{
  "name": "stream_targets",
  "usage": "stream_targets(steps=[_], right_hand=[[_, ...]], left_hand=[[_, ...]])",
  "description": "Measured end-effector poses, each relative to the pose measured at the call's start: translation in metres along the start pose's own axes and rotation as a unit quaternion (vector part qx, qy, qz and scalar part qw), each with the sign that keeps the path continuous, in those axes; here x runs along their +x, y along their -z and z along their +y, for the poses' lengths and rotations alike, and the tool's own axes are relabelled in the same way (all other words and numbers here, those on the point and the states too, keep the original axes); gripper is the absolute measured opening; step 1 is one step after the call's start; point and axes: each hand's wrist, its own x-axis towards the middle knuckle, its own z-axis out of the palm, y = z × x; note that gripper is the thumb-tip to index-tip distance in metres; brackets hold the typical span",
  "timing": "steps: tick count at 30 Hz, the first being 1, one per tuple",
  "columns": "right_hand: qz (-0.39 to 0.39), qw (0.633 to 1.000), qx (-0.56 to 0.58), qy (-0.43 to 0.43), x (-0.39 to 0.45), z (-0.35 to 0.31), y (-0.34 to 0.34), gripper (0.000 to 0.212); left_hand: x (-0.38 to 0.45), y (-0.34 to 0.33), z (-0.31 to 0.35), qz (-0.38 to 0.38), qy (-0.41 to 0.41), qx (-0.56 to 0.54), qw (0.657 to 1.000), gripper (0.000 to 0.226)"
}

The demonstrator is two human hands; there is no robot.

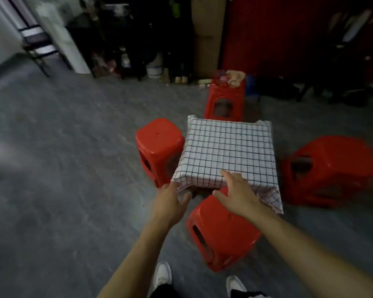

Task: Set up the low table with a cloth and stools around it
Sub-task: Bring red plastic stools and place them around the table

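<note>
The checked cloth (pixel 227 150) lay spread over the tabletop of the low table, covering it fully, its near right corner hanging down almost to the floor (pixel 63 168). Four red stools stood round it: the left stool (pixel 158 145) just beside the cloth's left edge, the far stool (pixel 224 100) behind it with small odds and ends on top, the right stool (pixel 329 168) blurred and a little apart, and the near stool (pixel 222 231) under the person's arms. The left hand (pixel 170 201) reached to the cloth's near left corner, fingers spread and touching the hanging edge. The right hand (pixel 235 192) lay with straight fingers on the cloth's near edge. White shoes (pixel 163 274) showed below.
</note>
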Motion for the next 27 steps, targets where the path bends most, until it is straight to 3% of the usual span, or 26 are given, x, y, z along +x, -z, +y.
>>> stream_targets(steps=[3,9,14,23,27], right_hand=[[0.043,0.994,0.035,-0.091,-0.009,-0.008,-0.010,0.073],[0.127,0.974,0.057,-0.181,-0.044,-0.020,-0.010,0.074],[0.156,0.955,0.074,-0.240,-0.071,-0.008,-0.010,0.075],[0.156,0.910,0.152,-0.352,-0.101,0.029,-0.033,0.075],[0.176,0.881,0.180,-0.402,-0.101,0.040,-0.046,0.074]], left_hand=[[0.031,-0.002,-0.013,-0.060,-0.078,0.013,0.995,0.045],[0.064,0.007,-0.005,-0.140,-0.204,0.067,0.967,0.042],[0.069,-0.004,0.022,-0.182,-0.236,0.077,0.951,0.046],[0.065,-0.047,0.026,-0.271,-0.220,0.108,0.931,0.053],[0.084,-0.071,0.035,-0.327,-0.249,0.138,0.901,0.048]])
